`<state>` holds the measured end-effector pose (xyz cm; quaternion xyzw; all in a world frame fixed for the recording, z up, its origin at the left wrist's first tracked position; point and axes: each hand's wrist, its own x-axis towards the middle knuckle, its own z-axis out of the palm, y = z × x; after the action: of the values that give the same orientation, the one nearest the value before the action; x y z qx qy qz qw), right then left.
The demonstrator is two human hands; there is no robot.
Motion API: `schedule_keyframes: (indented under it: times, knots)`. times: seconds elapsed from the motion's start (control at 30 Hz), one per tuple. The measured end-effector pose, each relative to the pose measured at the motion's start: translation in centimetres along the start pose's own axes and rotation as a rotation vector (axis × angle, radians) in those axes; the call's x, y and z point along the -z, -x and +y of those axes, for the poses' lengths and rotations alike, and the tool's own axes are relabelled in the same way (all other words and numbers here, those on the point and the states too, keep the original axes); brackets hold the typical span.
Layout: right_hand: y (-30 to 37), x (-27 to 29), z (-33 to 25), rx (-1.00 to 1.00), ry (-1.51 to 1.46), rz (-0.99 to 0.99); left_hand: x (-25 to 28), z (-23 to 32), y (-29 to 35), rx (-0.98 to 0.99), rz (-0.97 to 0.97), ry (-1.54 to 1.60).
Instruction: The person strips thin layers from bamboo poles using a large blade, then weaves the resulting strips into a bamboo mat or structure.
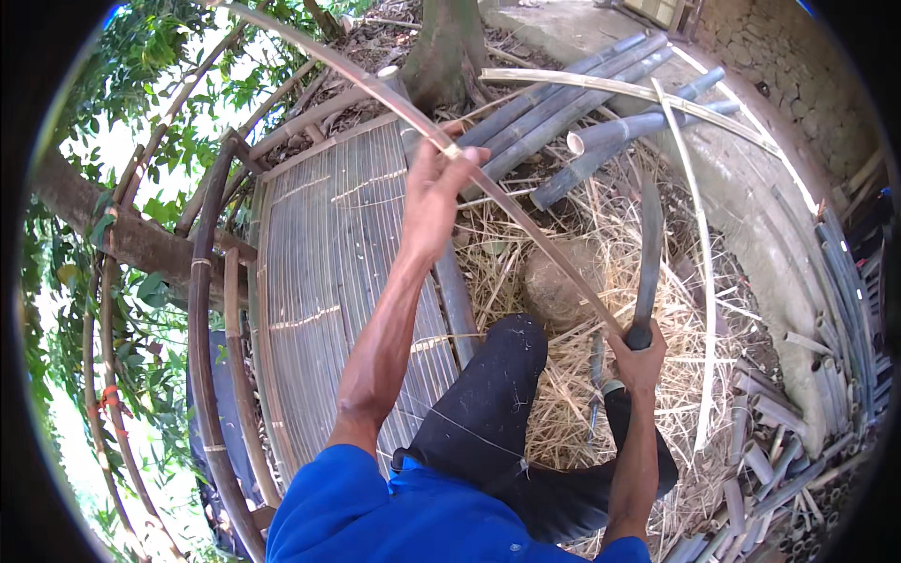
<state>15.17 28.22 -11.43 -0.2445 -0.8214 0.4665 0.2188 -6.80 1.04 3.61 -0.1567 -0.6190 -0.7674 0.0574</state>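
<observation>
A long, narrow split-bamboo strip (399, 108) runs diagonally from the upper left down to my right hand. My left hand (436, 188) grips it partway along, the arm stretched forward over a slatted bamboo bench. In my right hand (638, 355) is the dark handle of a machete (649, 249), its broad blade pointing up and away from me. The strip's lower end meets the right hand's thumb side; whether the fingers also pinch it is hard to tell. My bent knee in dark trousers lies between the two arms.
Dark bamboo poles (563, 108) lie at the far middle by a tree trunk (449, 56). Straw-like shavings (582, 413) surround a rounded stone (563, 281). Pale strips (699, 235) lie to the right. Cut bamboo pieces (770, 413) are heaped at right. The slatted bench (319, 244) has a rail on its left.
</observation>
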Motion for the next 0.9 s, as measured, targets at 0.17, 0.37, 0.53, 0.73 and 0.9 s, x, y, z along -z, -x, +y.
schedule_keyframes:
  times: [0.17,0.37,0.53,0.73,0.9]
  knots:
    - [2.6,0.8,-1.0,0.02,-0.201,0.214,2.9,0.3,0.6,0.258,-0.106,0.065]
    - [3.8,5.8,0.8,-0.066,-0.158,0.287,2.8,0.7,1.9,0.375,-0.364,-0.282]
    - [5.4,8.6,0.5,-0.062,-0.11,0.309,2.9,1.4,-0.5,0.241,-0.098,-0.049]
    - [6.0,14.1,4.7,-0.045,0.042,0.24,8.0,-2.3,-1.0,0.341,0.031,-0.213]
    - [6.8,19.0,4.6,-0.101,0.094,0.187,6.8,-0.6,3.3,-0.124,-0.019,-1.161]
